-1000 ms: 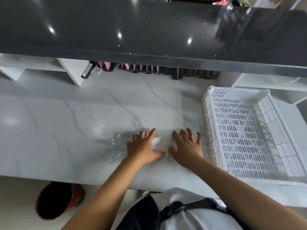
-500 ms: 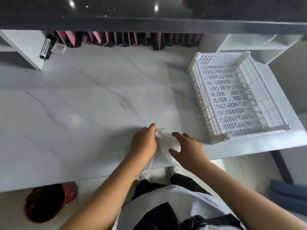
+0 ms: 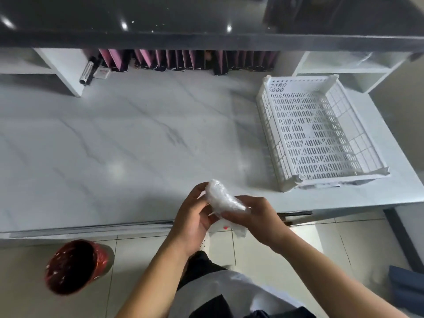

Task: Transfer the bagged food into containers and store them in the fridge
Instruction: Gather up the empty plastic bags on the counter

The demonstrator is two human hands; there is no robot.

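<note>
A crumpled clear plastic bag (image 3: 221, 198) is bunched into a wad between both hands, held just past the near edge of the marble counter (image 3: 128, 143). My left hand (image 3: 192, 216) grips it from the left side, fingers curled around it. My right hand (image 3: 259, 216) closes on it from the right and below. A loose white flap of the bag hangs beneath my right hand. No food shows inside the bag.
A white perforated plastic basket (image 3: 273, 143) stands on the counter's right side. Pink and black packets (image 3: 183, 60) line the back under a dark shelf, beside a marker (image 3: 88, 71). A red-lined bin (image 3: 75, 266) stands on the tiled floor, lower left.
The bag lay flat on the counter under both hands; it has since been gathered into a wad and lifted off the counter toward me. The view has tilted down.
</note>
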